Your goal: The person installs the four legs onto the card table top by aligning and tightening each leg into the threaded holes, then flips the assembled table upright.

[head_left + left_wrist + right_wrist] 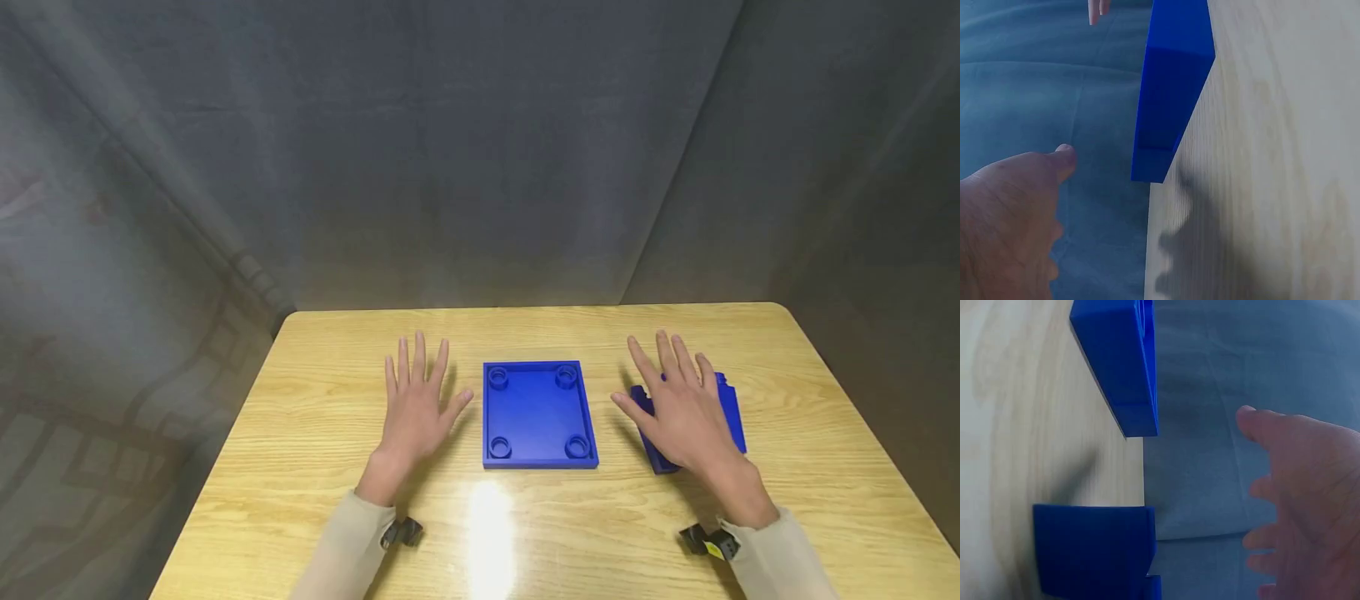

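Note:
A square blue tray-like piece (534, 417) with a raised rim and a round ring at each corner lies on the table between the hands. To its left, my left hand (416, 417) hovers with fingers spread, holding nothing. My right hand (684, 417), fingers also spread, is held above another blue piece (731, 417) and covers much of it in the head view. That second piece has notched edges. The right wrist view has its blue side (1094, 550) on the wood, below the bare right hand (1310, 487).
The light wood table (315, 467) has rounded far corners. Grey curtains (480, 167) hang behind it and on both sides. A small dark wrist camera (402, 532) sits at the left sleeve, another (708, 542) at the right.

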Action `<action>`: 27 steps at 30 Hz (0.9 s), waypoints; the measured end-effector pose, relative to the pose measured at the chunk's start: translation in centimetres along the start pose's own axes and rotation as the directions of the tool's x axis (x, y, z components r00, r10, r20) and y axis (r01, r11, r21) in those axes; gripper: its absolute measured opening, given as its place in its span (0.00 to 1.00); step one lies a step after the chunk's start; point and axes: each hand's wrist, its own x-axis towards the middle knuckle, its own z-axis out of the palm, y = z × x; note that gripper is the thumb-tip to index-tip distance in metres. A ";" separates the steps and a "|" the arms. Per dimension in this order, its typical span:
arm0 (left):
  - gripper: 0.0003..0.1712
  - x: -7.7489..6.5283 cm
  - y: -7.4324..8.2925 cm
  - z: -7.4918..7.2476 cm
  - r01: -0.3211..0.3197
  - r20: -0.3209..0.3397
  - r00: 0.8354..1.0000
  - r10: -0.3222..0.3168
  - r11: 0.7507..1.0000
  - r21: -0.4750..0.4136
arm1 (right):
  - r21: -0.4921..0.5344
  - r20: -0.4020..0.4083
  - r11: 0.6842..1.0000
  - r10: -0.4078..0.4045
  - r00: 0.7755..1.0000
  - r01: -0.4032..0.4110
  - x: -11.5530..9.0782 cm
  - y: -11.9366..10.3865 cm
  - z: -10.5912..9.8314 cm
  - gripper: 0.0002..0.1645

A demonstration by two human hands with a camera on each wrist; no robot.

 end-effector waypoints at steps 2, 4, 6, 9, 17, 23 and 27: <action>0.52 -0.3 0.2 -0.1 -0.001 -0.004 1.000 0.001 1.000 -0.007 | -0.004 -0.002 1.000 -0.005 1.000 0.005 -0.2 -0.2 0.0 0.53; 0.53 -0.6 0.3 -0.1 0.005 -0.002 1.000 -0.005 1.000 -0.017 | -0.008 0.001 1.000 -0.011 1.000 0.011 -0.6 -0.4 -0.1 0.52; 0.54 -0.9 0.5 0.0 0.014 0.003 1.000 -0.014 0.999 -0.041 | -0.010 0.006 1.000 -0.015 1.000 0.015 -1.0 -0.7 -0.1 0.52; 0.55 -1.5 0.9 0.2 0.024 0.011 1.000 -0.024 0.997 -0.072 | -0.011 0.007 1.000 -0.023 1.000 0.023 -1.5 -1.1 -0.3 0.51; 0.55 -2.8 2.0 0.2 0.036 0.019 0.999 -0.033 0.984 -0.173 | 0.035 -0.042 0.999 -0.026 0.999 0.028 -2.9 -2.4 -0.5 0.51; 0.53 -3.4 2.6 0.7 0.093 0.042 0.996 -0.084 0.941 -0.324 | 0.086 -0.077 0.996 -0.017 0.997 0.024 -4.3 -3.5 -0.5 0.51; 0.53 -3.8 2.6 1.5 0.107 0.016 0.994 -0.110 0.908 -0.406 | 0.136 -0.175 0.991 0.010 0.984 0.015 -5.1 -3.5 0.2 0.50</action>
